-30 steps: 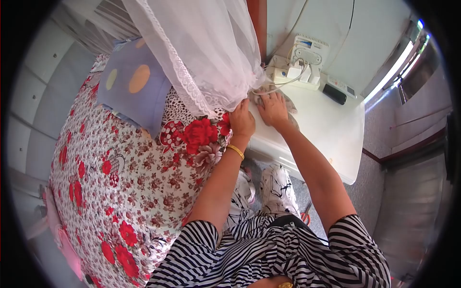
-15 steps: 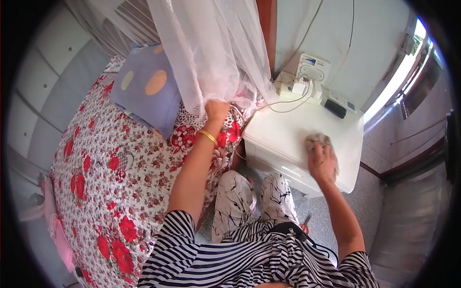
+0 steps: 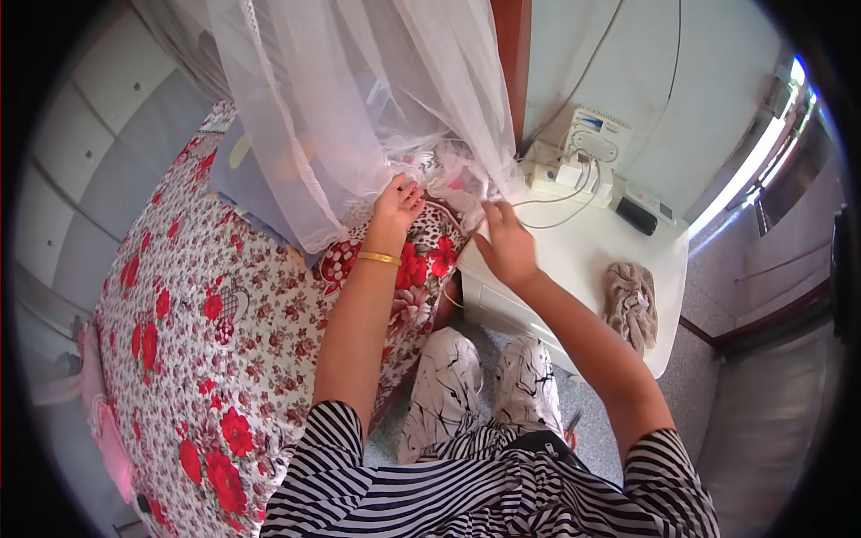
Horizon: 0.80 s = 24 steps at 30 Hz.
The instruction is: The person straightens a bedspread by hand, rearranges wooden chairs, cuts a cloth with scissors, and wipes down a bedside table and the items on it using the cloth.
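Observation:
My left hand is at the lower edge of the white mosquito net, palm turned up, fingers apart and slightly curled. A gold bangle circles that wrist. My right hand is over the near left corner of the white bedside cabinet, fingers stretched toward the gathered net and thumb apart. Its fingertips are close to the net; whether they touch it I cannot tell. A crumpled brown cloth lies on the right part of the cabinet top, away from both hands.
Behind the net, a blue-grey pillow rests on the red-flowered bed sheet. At the back of the cabinet are a power strip with plugs and cables, a black object and a pale remote control. Orange-handled scissors are on the floor.
My right hand has let go of the cloth and moved left toward the net. My left hand has opened and turned palm up. The net now hangs farther left, over the pillow.

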Tool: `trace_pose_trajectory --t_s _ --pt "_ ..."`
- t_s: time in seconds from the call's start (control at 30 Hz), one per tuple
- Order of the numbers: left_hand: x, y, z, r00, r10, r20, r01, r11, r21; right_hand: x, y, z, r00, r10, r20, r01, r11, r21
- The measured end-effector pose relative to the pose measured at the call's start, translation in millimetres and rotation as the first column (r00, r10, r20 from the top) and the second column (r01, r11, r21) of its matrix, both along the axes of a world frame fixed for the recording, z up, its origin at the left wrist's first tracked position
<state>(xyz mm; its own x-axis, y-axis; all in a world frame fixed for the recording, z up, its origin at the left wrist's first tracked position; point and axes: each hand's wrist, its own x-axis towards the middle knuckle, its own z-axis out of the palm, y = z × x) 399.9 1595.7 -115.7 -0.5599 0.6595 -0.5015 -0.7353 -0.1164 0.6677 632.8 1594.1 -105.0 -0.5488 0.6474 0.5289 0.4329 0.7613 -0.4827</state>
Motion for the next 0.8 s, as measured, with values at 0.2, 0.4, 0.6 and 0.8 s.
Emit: trace_pose_trajectory --t_s 0.2,0.4,0.6,0.8 --pt "-43.6 -12.0 -7.9 0.948 -0.061 -0.313 0.1 0.989 0.108 -81.9 84.4 -19.9 0.882 -0.151 0.447 0.2 0.978 -0.064" --pt "-32.5 -3.5 -17.9 0.441 -0.153 -0.885 0.08 0.988 -0.131 -25.4 193.3 -18.5 0.824 -0.448 -0.347 0.081 0.7 -0.71" --pt "47.0 31.5 -24.4 -0.159 -0.222 -0.962 0.139 0.96 -0.244 3.0 172.7 13.7 0.759 -0.536 -0.369 -0.004 0.563 -0.826" --pt "76.8 51.1 -35.2 -0.312 -0.421 -0.852 0.035 0.891 -0.453 -13.9 144.1 1.9 0.789 -0.511 -0.342 -0.071 0.477 -0.876"
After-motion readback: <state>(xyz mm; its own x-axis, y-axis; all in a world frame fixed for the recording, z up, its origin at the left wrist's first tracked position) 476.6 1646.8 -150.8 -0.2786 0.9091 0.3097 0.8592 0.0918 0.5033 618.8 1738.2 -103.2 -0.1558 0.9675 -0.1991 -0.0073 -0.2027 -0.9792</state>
